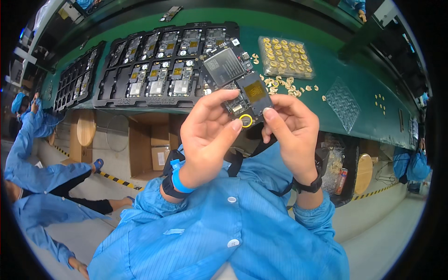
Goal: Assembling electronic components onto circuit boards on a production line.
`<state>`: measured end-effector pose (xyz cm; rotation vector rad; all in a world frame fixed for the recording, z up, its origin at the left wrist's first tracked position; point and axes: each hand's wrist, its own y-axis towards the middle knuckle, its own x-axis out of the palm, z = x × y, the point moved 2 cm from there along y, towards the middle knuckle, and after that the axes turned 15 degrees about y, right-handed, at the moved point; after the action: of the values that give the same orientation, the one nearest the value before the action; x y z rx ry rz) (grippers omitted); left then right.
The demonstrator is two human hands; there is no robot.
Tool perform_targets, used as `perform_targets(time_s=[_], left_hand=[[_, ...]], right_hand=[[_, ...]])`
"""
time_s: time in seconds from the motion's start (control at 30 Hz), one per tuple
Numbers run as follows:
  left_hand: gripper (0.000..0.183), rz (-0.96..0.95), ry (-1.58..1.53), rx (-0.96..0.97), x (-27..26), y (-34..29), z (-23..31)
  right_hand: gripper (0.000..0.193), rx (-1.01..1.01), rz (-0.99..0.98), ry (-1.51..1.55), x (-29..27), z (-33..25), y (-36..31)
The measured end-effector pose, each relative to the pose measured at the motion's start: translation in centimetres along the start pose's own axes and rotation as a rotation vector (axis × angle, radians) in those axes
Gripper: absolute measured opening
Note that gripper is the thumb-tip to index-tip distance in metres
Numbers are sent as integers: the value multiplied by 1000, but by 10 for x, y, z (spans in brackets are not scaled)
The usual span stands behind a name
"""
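Both my hands hold up a dark circuit board assembly [235, 79] with a grey shield plate and a gold-coloured patch. My left hand [210, 126] grips its lower left side, the thumb beside a small yellow ring part [246, 121] at the board's bottom edge. My right hand [289, 126] grips the lower right side, thumb tip touching the board just right of the ring. A blue wrist strap sits on my left wrist, a dark band on my right.
On the green workbench [336, 65] lie a black tray [158, 60] of circuit boards, a second black tray [77, 77] to its left, a clear tray [285, 57] of yellow ring parts with loose ones scattered beside, and an empty clear tray [343, 102]. People in blue coats sit at left.
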<state>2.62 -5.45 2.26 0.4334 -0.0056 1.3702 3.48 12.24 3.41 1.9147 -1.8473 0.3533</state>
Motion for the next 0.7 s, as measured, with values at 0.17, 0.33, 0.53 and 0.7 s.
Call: perform_targets(time_s=[0.17, 0.33, 0.53, 0.7], left_hand=[[51, 26, 2, -36, 1, -10, 1], [47, 52, 45, 8, 3, -11, 0], [47, 36, 93, -83, -1, -10, -6], [50, -13, 121, -145, -7, 4, -24]], right_hand=[[21, -1, -25, 21, 9, 2, -12], [21, -76, -15, -6, 18, 5, -17], [21, -33, 24, 10, 10, 20, -16], [20, 47, 71, 54, -2, 32, -2]])
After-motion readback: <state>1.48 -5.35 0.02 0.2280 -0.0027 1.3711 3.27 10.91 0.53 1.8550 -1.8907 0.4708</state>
